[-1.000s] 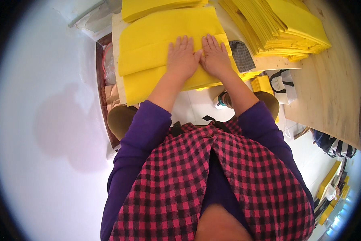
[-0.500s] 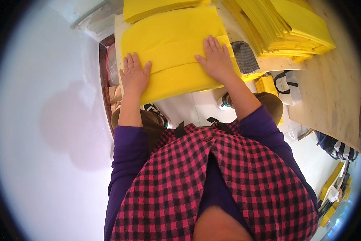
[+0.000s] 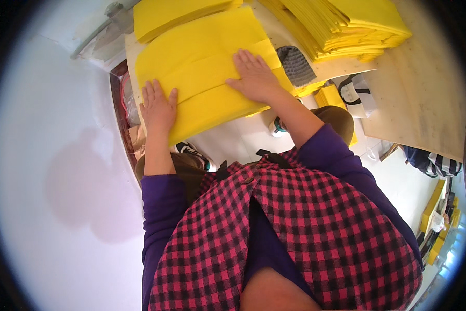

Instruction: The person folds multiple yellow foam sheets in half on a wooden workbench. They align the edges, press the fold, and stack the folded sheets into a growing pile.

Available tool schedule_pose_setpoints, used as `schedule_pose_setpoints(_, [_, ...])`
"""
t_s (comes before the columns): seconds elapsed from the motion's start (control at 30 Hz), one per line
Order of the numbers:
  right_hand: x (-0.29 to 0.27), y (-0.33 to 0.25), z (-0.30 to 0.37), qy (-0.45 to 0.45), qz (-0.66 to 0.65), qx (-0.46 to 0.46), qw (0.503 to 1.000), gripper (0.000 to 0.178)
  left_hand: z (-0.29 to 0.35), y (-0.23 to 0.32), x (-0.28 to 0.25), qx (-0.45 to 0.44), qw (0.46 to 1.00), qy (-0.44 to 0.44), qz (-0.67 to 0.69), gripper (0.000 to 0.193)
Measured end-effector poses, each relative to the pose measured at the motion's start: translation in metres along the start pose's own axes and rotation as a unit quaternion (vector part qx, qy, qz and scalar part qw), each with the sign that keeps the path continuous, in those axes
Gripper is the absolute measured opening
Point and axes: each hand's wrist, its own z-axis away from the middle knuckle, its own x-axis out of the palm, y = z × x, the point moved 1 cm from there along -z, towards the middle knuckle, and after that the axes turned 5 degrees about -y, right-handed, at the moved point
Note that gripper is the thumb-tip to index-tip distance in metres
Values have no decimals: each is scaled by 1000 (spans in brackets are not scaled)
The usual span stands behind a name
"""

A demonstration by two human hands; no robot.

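Note:
A stack of yellow fabric sheets point(image 3: 202, 67) lies on the wooden table before me, its near edge jutting past the tabletop. A crease or fold line runs across its upper surface. My left hand point(image 3: 158, 108) rests flat on the left part of the fabric, fingers stretched forward. Toward the right side, my right hand point(image 3: 254, 78) lies flat on the same fabric with its thumb spread. Neither hand grips anything. Just right of the stack sits a dark grey ribbed textile piece point(image 3: 296, 66).
Another yellow stack point(image 3: 176, 18) lies behind this one. Folded yellow sheets point(image 3: 341, 28) are piled at the far right of the wooden table point(image 3: 419, 93). Below it are a white bag with black handles point(image 3: 354, 96) and a dark striped bag point(image 3: 432, 160). A white wall point(image 3: 51, 129) borders the left.
The whole view has shifted and tilted, so the table appears farther left. My right hand has slid slightly inward over the fabric; my left stays near the left edge.

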Motion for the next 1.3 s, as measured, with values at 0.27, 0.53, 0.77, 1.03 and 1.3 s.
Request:
schedule_pose_setpoints(0.27, [-17,32,17,10,29,106,994,78,5,-10,-7,11,999,36,18,65])
schedule_pose_setpoints(0.53, [-37,42,63,142,-463,110,868,47,50,-28,-29,23,880,82,467,33])
schedule_pose_setpoints(0.77, [-28,61,60,30,-816,159,555,46,73,-31,-28,-155,510,-122,837,37])
schedule_pose_setpoints(1.03, [-26,93,29,0,-877,142,460,35,57,-45,-32,-160,425,-103,885,43])
schedule_pose_setpoints(1.3, [-44,99,10,-11,-770,152,619,29,28,-75,-41,-169,460,-90,867,28])
